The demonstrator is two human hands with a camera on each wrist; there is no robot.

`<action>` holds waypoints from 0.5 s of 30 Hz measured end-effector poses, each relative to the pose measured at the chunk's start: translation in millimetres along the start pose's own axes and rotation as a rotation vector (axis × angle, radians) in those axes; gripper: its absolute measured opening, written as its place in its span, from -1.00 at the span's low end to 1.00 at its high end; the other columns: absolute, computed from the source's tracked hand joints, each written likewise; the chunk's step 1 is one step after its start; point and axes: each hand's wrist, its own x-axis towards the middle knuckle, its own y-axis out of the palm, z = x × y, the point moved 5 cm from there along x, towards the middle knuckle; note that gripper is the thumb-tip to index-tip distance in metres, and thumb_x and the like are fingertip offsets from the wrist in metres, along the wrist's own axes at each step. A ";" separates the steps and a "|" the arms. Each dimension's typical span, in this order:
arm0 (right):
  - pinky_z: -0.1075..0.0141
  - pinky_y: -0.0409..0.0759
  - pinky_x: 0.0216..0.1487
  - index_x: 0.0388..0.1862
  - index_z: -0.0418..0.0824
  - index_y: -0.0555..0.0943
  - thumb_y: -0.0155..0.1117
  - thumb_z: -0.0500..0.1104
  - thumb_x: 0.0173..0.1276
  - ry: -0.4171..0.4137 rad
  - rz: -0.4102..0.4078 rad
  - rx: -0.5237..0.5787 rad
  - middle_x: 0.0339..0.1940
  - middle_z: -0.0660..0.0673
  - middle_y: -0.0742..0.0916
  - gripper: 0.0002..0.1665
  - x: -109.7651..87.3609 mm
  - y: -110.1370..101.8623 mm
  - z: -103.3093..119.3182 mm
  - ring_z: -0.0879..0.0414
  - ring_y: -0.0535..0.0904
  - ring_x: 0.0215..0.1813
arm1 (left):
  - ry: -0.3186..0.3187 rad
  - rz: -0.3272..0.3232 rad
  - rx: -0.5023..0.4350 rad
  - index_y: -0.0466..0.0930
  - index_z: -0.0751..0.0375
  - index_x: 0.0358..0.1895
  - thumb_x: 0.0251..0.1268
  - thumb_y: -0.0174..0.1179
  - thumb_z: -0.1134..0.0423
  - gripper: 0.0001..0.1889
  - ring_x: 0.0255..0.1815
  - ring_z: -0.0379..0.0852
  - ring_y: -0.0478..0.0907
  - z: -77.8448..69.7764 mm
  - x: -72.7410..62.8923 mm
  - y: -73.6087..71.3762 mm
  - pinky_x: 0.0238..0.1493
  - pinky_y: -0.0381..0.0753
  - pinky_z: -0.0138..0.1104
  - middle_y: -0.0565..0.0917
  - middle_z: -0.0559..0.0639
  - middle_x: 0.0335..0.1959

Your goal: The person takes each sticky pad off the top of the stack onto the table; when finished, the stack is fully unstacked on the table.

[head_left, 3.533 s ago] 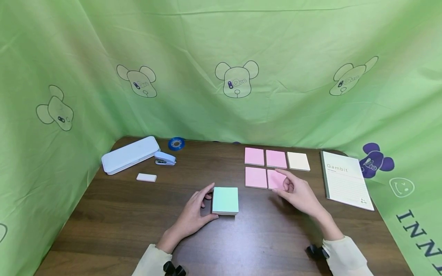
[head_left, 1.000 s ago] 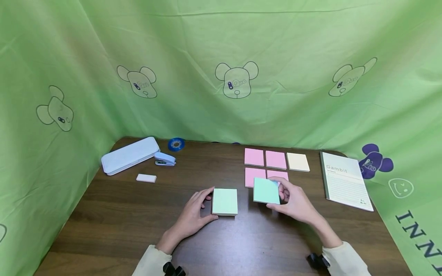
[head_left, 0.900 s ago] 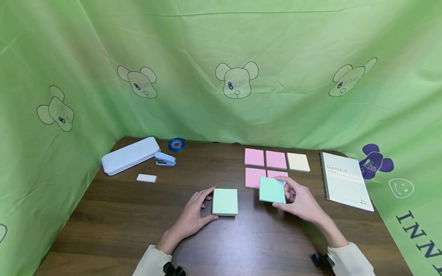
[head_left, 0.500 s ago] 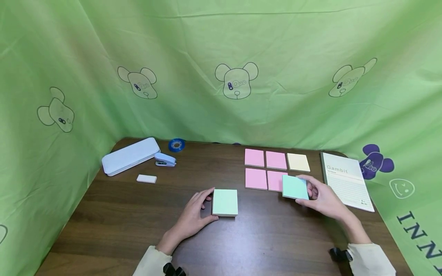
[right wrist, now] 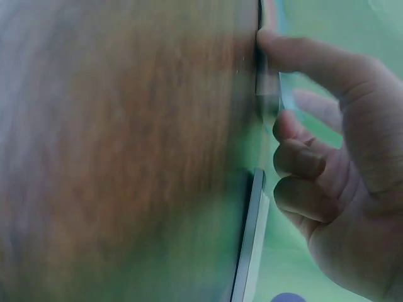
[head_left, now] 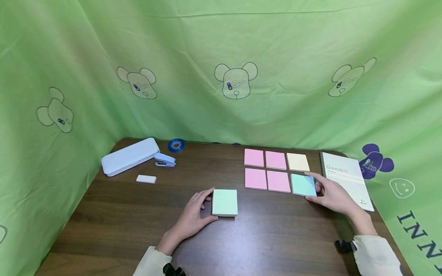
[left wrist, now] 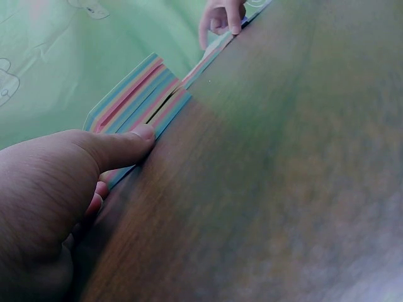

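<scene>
My left hand (head_left: 193, 212) grips the left side of a stack of sticky note pads (head_left: 225, 202), pale green on top. In the left wrist view the stack (left wrist: 135, 97) shows several coloured layers, with the thumb along its near side. My right hand (head_left: 333, 195) pinches a blue-green sticky note pad (head_left: 302, 184) between thumb and index finger, its other fingers curled. That pad sits right at the table, beside a pink pad (head_left: 278, 181) and in front of a cream pad (head_left: 298, 161). Further pink pads (head_left: 254, 157) complete two neat rows.
A notebook (head_left: 345, 180) marked "Gambit" lies just right of my right hand. At the left are a pale blue pencil case (head_left: 131, 156), a stapler (head_left: 165, 159), a white eraser (head_left: 146, 179) and a blue tape roll (head_left: 176, 145). A green curtain (head_left: 193, 111) hangs behind the table.
My right hand took the blue-green pad off the stack, uncovering pale green, and carried it right to the end of the front row. My left hand stayed at the stack.
</scene>
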 end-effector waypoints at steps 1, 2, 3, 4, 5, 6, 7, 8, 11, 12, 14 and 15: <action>0.30 0.32 -0.37 0.56 -0.30 0.49 0.81 -0.09 0.19 0.010 0.007 -0.015 -0.35 0.06 0.57 0.03 1.0 0.0 0.2 0.32 0.32 -0.44 | 0.001 -0.002 0.001 0.40 0.16 0.67 0.18 0.73 0.25 -0.01 0.26 -0.07 0.57 0.1 0.0 -0.1 0.11 0.65 -0.31 0.63 -0.03 0.43; 0.29 0.34 -0.37 0.56 -0.31 0.49 0.81 -0.09 0.19 0.020 0.012 -0.027 -0.36 0.05 0.57 0.03 1.8 -0.1 0.3 0.31 0.32 -0.44 | 0.005 -0.004 0.002 0.40 0.16 0.67 0.17 0.73 0.25 -0.01 0.26 -0.06 0.57 0.1 0.2 -0.2 0.11 0.65 -0.31 0.63 -0.02 0.44; 0.29 0.35 -0.36 0.55 -0.31 0.50 0.81 -0.08 0.19 0.029 0.016 -0.035 -0.37 0.06 0.58 0.02 2.3 -0.2 0.3 0.30 0.33 -0.44 | 0.007 -0.005 0.003 0.40 0.16 0.67 0.17 0.73 0.25 -0.01 0.25 -0.06 0.57 0.1 0.3 -0.3 0.11 0.65 -0.31 0.63 -0.02 0.44; 0.29 0.35 -0.36 0.53 -0.32 0.51 0.81 -0.08 0.20 0.037 0.020 -0.038 -0.39 0.06 0.57 0.00 2.5 -0.4 0.2 0.29 0.34 -0.44 | 0.010 -0.007 0.005 0.40 0.16 0.67 0.17 0.73 0.25 -0.01 0.25 -0.06 0.57 0.1 0.3 -0.2 0.11 0.65 -0.31 0.63 -0.02 0.44; 0.29 0.35 -0.35 0.50 -0.33 0.53 0.79 -0.07 0.22 0.045 0.028 -0.039 -0.40 0.07 0.57 -0.04 2.6 -0.5 0.1 0.29 0.34 -0.44 | 0.014 -0.009 0.007 0.41 0.16 0.67 0.16 0.74 0.26 -0.01 0.25 -0.07 0.57 0.2 0.4 -0.2 0.11 0.65 -0.32 0.63 -0.02 0.43; 0.29 0.34 -0.35 0.47 -0.32 0.56 0.79 -0.06 0.23 0.046 0.033 -0.038 -0.42 0.08 0.55 -0.09 2.5 -0.3 -0.3 0.29 0.33 -0.45 | 0.017 -0.010 0.008 0.41 0.17 0.67 0.16 0.74 0.26 -0.01 0.25 -0.06 0.58 0.0 0.4 -0.2 0.11 0.65 -0.32 0.63 -0.01 0.43; 0.29 0.34 -0.34 0.44 -0.32 0.59 0.78 -0.05 0.25 0.046 0.037 -0.039 -0.44 0.09 0.54 -0.13 2.3 0.0 -0.7 0.29 0.33 -0.45 | 0.017 -0.011 0.008 0.41 0.17 0.67 0.16 0.74 0.26 -0.01 0.25 -0.06 0.58 0.0 0.3 -0.2 0.11 0.65 -0.32 0.64 -0.01 0.43; 0.30 0.33 -0.34 0.42 -0.31 0.60 0.77 -0.05 0.26 0.045 0.039 -0.039 -0.46 0.10 0.53 -0.16 2.1 0.2 -1.2 0.29 0.33 -0.45 | 0.017 -0.011 0.007 0.41 0.17 0.67 0.16 0.74 0.26 -0.01 0.25 -0.07 0.57 0.0 0.2 -0.3 0.11 0.65 -0.32 0.64 -0.02 0.43; 0.30 0.33 -0.34 0.41 -0.29 0.60 0.75 -0.03 0.28 0.047 0.038 -0.043 -0.48 0.11 0.50 -0.18 1.1 -0.2 -2.3 0.30 0.32 -0.45 | 0.014 -0.009 0.006 0.41 0.19 0.67 0.16 0.74 0.26 -0.01 0.25 -0.06 0.57 -0.3 -0.1 -0.6 0.11 0.65 -0.31 0.64 -0.02 0.43; 0.30 0.33 -0.34 0.41 -0.28 0.60 0.75 -0.02 0.29 0.046 0.035 -0.045 -0.48 0.11 0.50 -0.19 0.9 -0.4 -2.5 0.30 0.32 -0.45 | 0.013 -0.008 0.006 0.41 0.20 0.67 0.16 0.74 0.26 -0.01 0.25 -0.06 0.57 -0.4 -0.2 -0.7 0.11 0.65 -0.31 0.64 -0.02 0.42; 0.29 0.33 -0.34 0.41 -0.27 0.60 0.74 -0.02 0.29 0.046 0.030 -0.049 -0.48 0.11 0.50 -0.19 0.8 -0.6 -3.0 0.31 0.31 -0.45 | 0.012 -0.007 0.007 0.41 0.20 0.67 0.17 0.73 0.25 -0.01 0.25 -0.06 0.57 -0.3 -0.2 -0.9 0.11 0.64 -0.32 0.64 -0.02 0.42; 0.30 0.33 -0.34 0.41 -0.28 0.60 0.74 -0.02 0.29 0.044 0.028 -0.051 -0.48 0.11 0.50 -0.19 0.9 -0.6 -3.0 0.31 0.31 -0.45 | 0.010 -0.007 0.008 0.41 0.20 0.67 0.17 0.73 0.25 -0.01 0.25 -0.07 0.57 -0.2 -0.3 -1.0 0.11 0.64 -0.32 0.64 -0.02 0.42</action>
